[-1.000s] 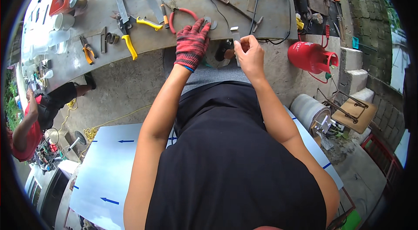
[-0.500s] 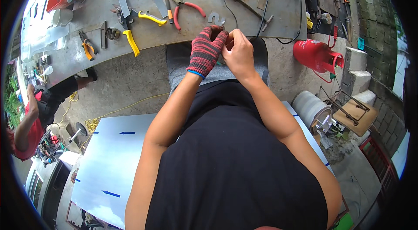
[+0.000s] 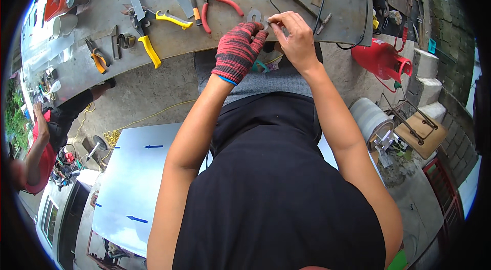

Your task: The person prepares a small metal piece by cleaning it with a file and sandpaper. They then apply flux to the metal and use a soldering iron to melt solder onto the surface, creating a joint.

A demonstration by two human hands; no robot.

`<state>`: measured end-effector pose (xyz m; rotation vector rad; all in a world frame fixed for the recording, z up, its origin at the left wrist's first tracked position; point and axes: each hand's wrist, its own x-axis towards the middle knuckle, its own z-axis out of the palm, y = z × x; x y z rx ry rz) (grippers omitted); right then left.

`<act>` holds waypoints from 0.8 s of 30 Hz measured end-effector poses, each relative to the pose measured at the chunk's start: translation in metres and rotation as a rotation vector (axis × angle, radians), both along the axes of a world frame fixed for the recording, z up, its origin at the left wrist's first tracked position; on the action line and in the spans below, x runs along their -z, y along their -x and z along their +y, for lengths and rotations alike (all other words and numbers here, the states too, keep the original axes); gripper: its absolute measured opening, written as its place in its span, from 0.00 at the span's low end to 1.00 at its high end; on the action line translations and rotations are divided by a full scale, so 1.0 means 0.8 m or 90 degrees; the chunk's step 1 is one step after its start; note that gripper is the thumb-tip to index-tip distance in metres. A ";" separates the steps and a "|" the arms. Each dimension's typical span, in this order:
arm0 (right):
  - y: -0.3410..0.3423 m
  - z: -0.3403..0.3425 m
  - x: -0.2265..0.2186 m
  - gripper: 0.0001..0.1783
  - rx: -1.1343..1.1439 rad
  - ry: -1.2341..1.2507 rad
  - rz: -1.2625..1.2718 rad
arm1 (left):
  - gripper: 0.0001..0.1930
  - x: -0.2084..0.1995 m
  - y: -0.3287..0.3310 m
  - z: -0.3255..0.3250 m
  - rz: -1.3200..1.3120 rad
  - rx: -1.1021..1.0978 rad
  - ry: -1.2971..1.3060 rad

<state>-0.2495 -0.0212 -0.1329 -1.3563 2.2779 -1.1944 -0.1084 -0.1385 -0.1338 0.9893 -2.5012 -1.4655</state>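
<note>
On the bench (image 3: 179, 40), orange pliers (image 3: 97, 64), yellow-handled snips (image 3: 149, 51) and red pliers (image 3: 229, 4) lie left of the gloved left hand (image 3: 239, 50), whose fingers are bent, their tips at a small metal piece (image 3: 265, 24). The piece sits between both hands at the bench's near edge, just beside a curved plate (image 3: 254, 11); whose grip holds it, I cannot tell. The bare right hand (image 3: 294, 35) has thumb and forefinger nearly together beside it, with a red cylinder (image 3: 376, 60) farther right.
</note>
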 end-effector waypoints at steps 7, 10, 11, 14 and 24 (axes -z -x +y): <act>0.015 -0.007 0.018 0.07 -0.016 -0.011 0.059 | 0.15 -0.001 0.006 0.008 -0.009 -0.005 0.196; 0.018 -0.010 0.025 0.06 -0.019 -0.011 0.051 | 0.13 0.006 0.007 0.012 -0.009 -0.003 0.204; 0.019 -0.010 0.027 0.06 -0.020 -0.010 0.048 | 0.13 0.008 0.007 0.012 0.001 -0.012 0.202; 0.019 -0.011 0.027 0.06 -0.017 0.000 0.034 | 0.11 0.011 0.009 0.015 0.023 -0.044 0.179; 0.020 -0.013 0.026 0.06 0.026 0.006 0.007 | 0.11 0.017 0.015 0.006 0.064 0.015 0.246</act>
